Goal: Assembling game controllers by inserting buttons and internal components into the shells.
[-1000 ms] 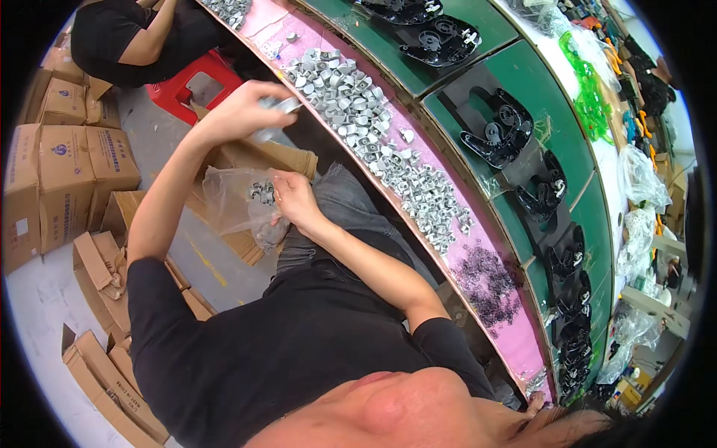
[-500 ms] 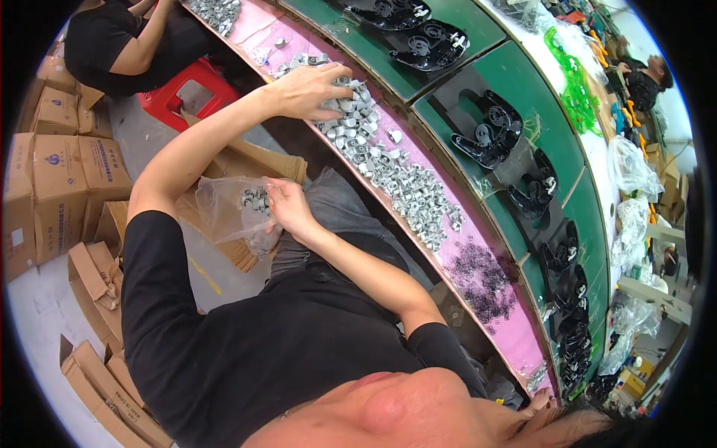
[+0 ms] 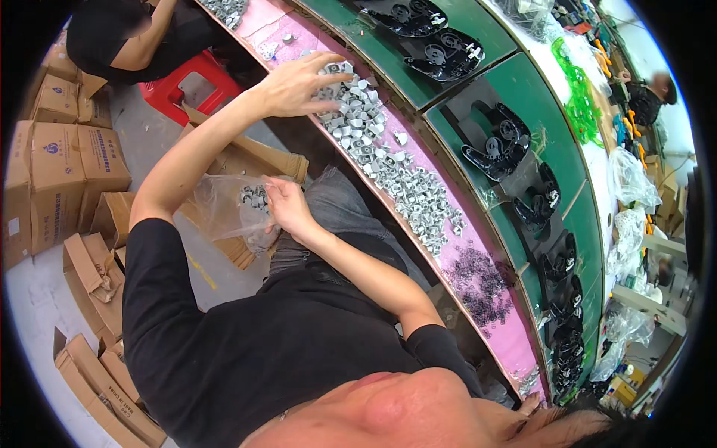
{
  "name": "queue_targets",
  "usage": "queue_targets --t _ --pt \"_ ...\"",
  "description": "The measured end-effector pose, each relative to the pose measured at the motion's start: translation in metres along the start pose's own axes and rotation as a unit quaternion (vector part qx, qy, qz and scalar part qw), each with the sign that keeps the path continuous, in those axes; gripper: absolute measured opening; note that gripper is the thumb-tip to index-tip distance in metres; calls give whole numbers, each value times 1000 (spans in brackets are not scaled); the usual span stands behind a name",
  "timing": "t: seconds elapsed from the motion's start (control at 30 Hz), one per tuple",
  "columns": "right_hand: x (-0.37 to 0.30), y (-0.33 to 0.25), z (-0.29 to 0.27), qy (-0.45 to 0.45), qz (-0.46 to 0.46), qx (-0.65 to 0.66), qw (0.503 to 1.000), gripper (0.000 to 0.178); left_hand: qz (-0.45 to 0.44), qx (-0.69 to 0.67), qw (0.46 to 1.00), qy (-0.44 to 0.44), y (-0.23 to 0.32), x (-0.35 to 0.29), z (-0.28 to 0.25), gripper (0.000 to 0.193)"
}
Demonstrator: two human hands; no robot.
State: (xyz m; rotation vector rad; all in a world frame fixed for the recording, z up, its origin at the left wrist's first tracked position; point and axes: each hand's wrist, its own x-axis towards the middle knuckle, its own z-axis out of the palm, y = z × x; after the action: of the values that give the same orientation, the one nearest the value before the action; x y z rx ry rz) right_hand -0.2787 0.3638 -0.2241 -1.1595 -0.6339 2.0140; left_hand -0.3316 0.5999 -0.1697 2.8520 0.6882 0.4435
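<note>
My left hand is over the far end of a pile of small grey metal-looking parts. Its fingers are spread apart and slightly smeared, and I see nothing held between them. Lower down, near my lap, my right hand is closed on the edge of a clear plastic bag. Inside that bag lie several small grey and dark parts. Along the pink work surface, the grey pile runs toward a heap of small black clip-like pieces.
A green conveyor carrying glossy black moulded housings runs beside the pink surface. Cardboard boxes stand at the left, with an open carton by the bag. A co-worker sits near a red stool.
My left hand has risen slightly off the grey parts, and its fingers have spread wider. My right hand keeps its hold on the bag. The view has shifted a little.
</note>
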Motion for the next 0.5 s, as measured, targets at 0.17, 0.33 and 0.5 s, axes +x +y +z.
queue_targets --t 0.17,0.33,0.5 --pt "-1 -5 3 -1 10 9 1000 40 -194 -113 974 -40 36 -73 -85 74" --pt "6 -12 11 -15 13 -32 999 44 -317 -98 890 -312 96 -187 -85 149" --pt "18 4 47 -79 -57 -129 987 28 -405 -228 883 -57 109 -311 45 77"
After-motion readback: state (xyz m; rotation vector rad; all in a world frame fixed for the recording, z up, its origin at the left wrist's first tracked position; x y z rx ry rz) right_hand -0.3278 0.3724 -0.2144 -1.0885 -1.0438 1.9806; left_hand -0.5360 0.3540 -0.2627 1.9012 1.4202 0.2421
